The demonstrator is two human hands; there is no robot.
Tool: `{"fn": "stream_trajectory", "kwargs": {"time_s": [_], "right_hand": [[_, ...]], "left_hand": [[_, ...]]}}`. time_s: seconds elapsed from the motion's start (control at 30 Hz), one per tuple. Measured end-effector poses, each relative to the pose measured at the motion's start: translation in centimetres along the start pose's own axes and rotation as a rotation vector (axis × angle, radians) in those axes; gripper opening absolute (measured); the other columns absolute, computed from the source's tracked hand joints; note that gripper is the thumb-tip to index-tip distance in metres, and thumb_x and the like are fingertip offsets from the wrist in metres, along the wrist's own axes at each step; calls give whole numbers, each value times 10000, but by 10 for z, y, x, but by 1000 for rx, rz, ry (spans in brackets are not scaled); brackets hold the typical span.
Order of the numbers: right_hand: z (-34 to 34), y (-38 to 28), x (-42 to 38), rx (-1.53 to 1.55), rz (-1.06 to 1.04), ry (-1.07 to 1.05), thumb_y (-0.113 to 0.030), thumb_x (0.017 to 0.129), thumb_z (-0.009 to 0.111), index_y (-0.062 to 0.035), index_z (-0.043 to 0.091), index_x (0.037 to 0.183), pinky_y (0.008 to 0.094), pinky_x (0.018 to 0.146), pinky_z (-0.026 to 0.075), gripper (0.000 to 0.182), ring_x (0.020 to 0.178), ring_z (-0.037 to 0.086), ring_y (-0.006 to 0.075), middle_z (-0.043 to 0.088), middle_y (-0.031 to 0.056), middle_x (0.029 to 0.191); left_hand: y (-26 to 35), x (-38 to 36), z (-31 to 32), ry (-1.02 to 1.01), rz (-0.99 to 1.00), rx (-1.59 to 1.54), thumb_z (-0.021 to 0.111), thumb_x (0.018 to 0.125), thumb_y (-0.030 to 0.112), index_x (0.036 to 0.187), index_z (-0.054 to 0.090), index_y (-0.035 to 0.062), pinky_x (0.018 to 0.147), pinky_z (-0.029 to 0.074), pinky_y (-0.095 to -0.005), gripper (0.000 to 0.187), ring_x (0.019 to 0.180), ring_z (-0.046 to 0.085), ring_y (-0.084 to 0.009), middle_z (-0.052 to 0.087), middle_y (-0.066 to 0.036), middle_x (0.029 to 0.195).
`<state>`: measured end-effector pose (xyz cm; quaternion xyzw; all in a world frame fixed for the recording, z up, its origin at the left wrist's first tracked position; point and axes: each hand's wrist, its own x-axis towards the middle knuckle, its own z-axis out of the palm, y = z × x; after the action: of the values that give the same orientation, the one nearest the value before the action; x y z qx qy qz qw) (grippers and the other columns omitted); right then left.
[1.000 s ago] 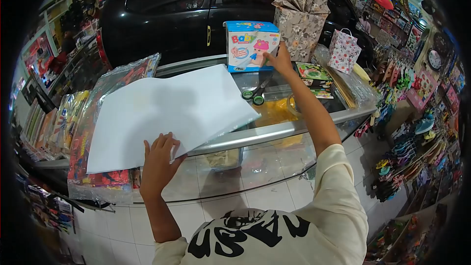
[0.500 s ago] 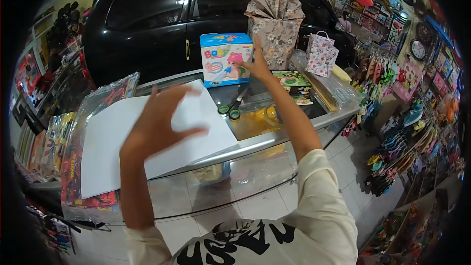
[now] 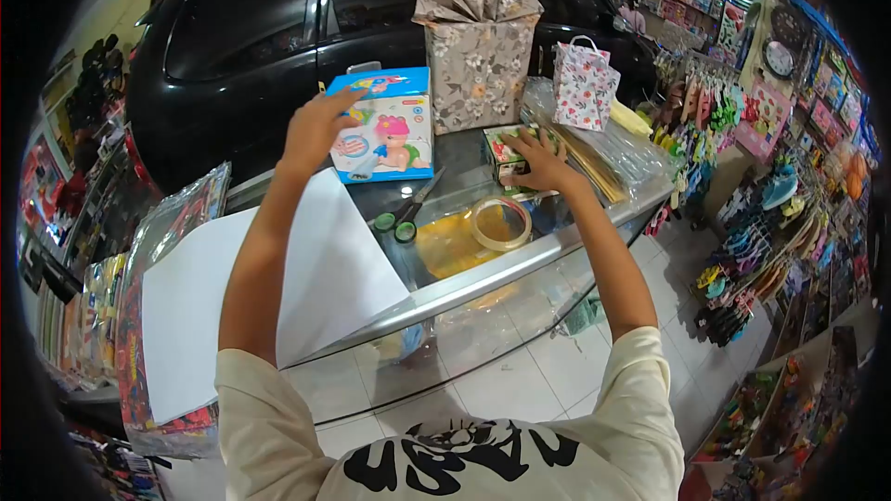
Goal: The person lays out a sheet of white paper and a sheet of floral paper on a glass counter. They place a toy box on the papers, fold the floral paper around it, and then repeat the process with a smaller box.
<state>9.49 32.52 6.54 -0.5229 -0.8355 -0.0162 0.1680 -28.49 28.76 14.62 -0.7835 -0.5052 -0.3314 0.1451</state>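
Both hands have moved since half a second ago: the left hand [image 3: 317, 130], then raised over the white paper, is now at the blue-and-white cardboard doll box [image 3: 394, 144], and the right hand [image 3: 540, 162] has left that box for a small green patterned box [image 3: 498, 160]. Over on the counter's far side, the doll box stands upright; the left fingers lie against its upper left edge, though from here I can't tell whether they grip it. The right fingers are spread wide over the small box, covering much of it. Black-and-green scissors [image 3: 407, 211] lie just before the doll box, a pale tape roll [image 3: 506, 244] further right. The left forearm crosses the large white paper sheet [image 3: 348, 264], hiding part. Behind stands a tall floral-wrapped parcel with a fanned top [image 3: 478, 65]; near it, a small white flowered paper bag [image 3: 583, 88]. Beyond sits a black car [image 3: 223, 65].
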Motion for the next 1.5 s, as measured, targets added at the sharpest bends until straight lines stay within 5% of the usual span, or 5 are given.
{"fn": "stream_trajectory", "kwargs": {"time_s": [0.17, 0.33, 0.9, 1.2, 1.5], "right_hand": [[-4, -2, -13, -31, -33, -40, -410, 758, 698, -388, 332, 1395, 683, 1013, 115, 735, 1375, 162, 419, 275, 74, 1496], [-37, 13, -32, 522, -237, 192, -228, 844, 663, -118, 446, 1361, 226, 880, 420, 572, 1038, 554, 137, 587, 89, 1199], [-187, -12, -121, 826, -165, 349, -208, 868, 641, -78, 388, 1396, 257, 966, 356, 600, 1085, 485, 98, 548, 39, 1235], [-176, -43, -45, 218, -359, 363, -242, 858, 632, -195, 440, 1365, 305, 931, 405, 544, 1113, 530, 172, 546, 113, 1277], [-135, -43, 8, -214, -339, 282, -338, 837, 632, -199, 441, 1352, 372, 892, 412, 566, 1076, 538, 297, 560, 132, 1205]], "left_hand": [[17, -12, -27, 142, 83, -15, 623, 770, 93, 1178, 617, 253, 1032, 370, -399, 438, 1173, 504, -335, 583, -85, 1217], [44, -14, -77, 190, 214, -132, 589, 764, 4, 1143, 633, 120, 1081, 314, -398, 398, 1143, 548, -291, 599, -126, 1182], [106, 85, 88, -176, 373, -843, 561, 766, -104, 1121, 658, 130, 836, 509, -270, 436, 1064, 601, -214, 588, -142, 1220], [122, 82, 102, 231, 303, -525, 517, 746, -96, 1113, 574, 40, 879, 458, -355, 396, 1005, 595, -284, 636, -148, 974], [49, -38, -107, -278, 44, -28, 507, 868, 72, 988, 604, 19, 794, 477, -359, 164, 899, 631, -298, 654, -136, 946]]}}
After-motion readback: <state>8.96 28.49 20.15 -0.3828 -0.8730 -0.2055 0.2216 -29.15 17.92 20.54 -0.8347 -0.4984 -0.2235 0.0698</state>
